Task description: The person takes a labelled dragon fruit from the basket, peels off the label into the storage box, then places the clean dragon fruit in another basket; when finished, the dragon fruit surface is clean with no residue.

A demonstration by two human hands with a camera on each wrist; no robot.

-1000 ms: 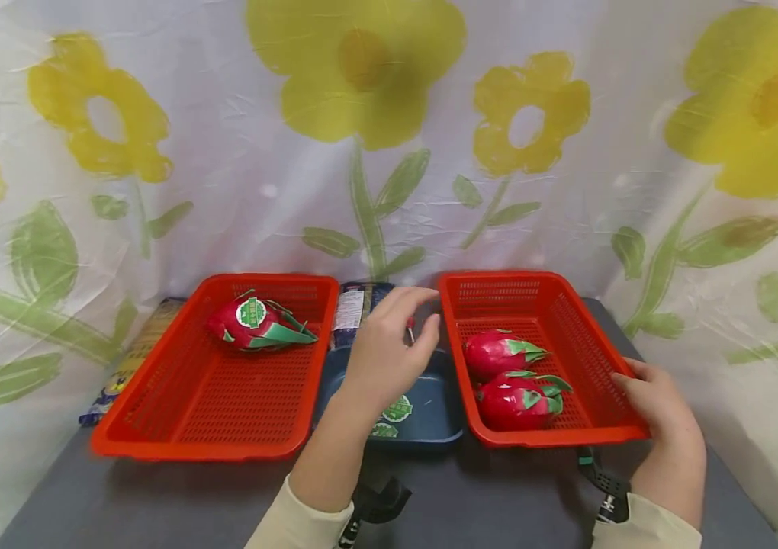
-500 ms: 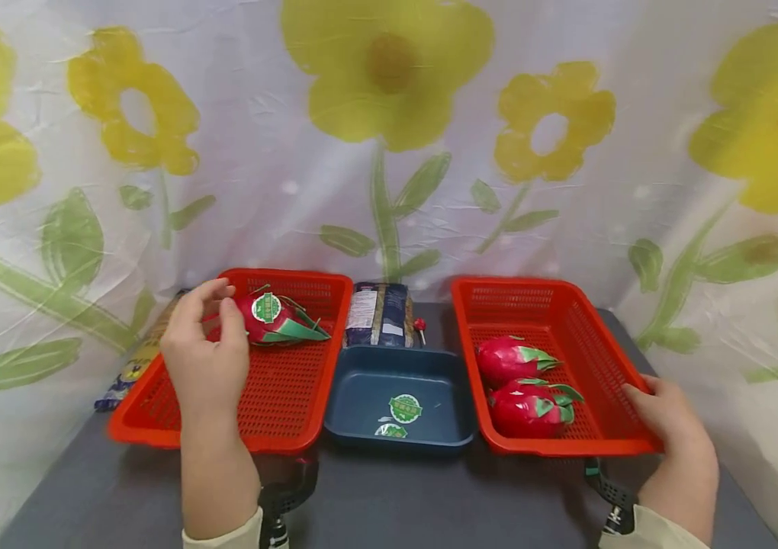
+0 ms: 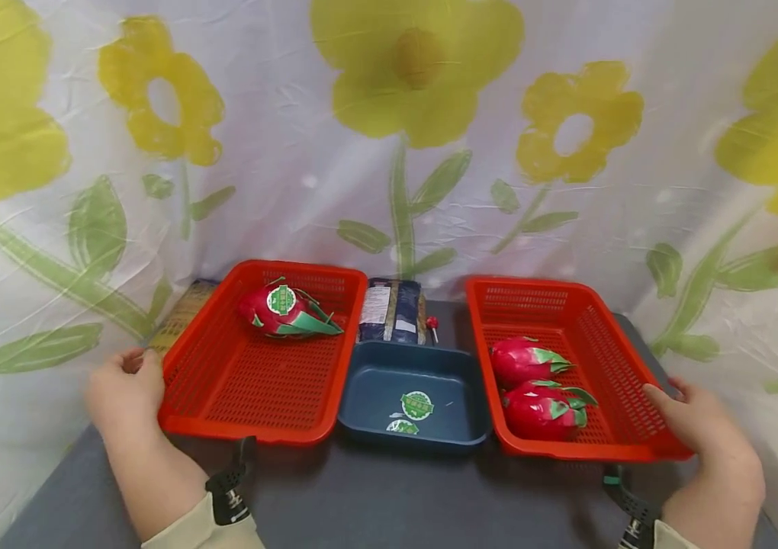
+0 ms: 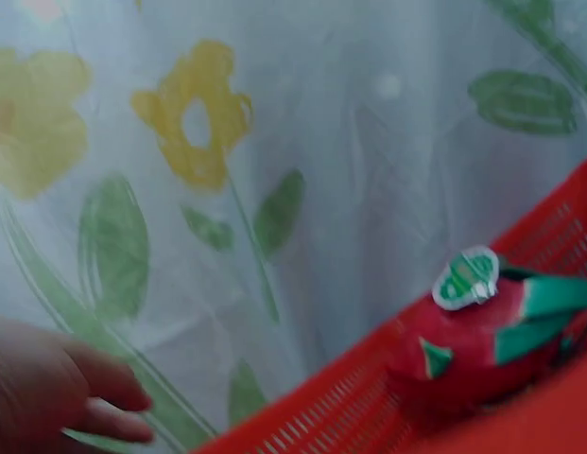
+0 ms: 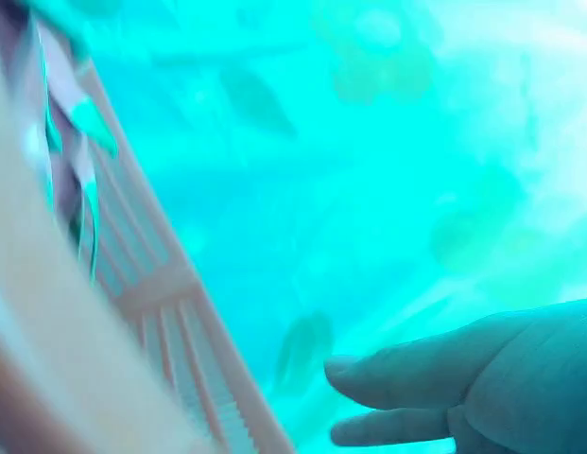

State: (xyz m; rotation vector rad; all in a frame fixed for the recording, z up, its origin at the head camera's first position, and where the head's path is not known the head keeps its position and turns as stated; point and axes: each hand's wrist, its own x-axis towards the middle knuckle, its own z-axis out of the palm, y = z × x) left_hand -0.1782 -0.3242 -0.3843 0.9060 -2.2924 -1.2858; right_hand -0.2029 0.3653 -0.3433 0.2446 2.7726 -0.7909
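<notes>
In the head view, a red perforated basket [image 3: 258, 389] on the left holds one dragon fruit [image 3: 268, 313] with a green-and-white sticker. My left hand [image 3: 126, 393] is beside that basket's left rim, fingers loosely bent and holding nothing; the left wrist view shows its fingers [image 4: 109, 383] apart from the basket. A second red basket [image 3: 609, 358] on the right contains two dragon fruits, a rear one [image 3: 522, 362] and a front one [image 3: 540, 412]. Beside its right rim is my right hand [image 3: 712, 431], with thumb and a finger fairly straight in the right wrist view.
Between the baskets stands a dark blue tray [image 3: 368, 393] with green stickers inside. Behind it are a printed bag [image 3: 389, 311] and a red lollipop [image 3: 432, 324]. Another yellowish bag [image 3: 183, 313] lies behind the left basket's outer side. A flowered curtain [image 3: 279, 206] backs the grey table [image 3: 396, 496].
My left hand has swept left, from above the blue tray across the left basket to its outer side. The right hand stays by the right basket. The head view has shifted slightly.
</notes>
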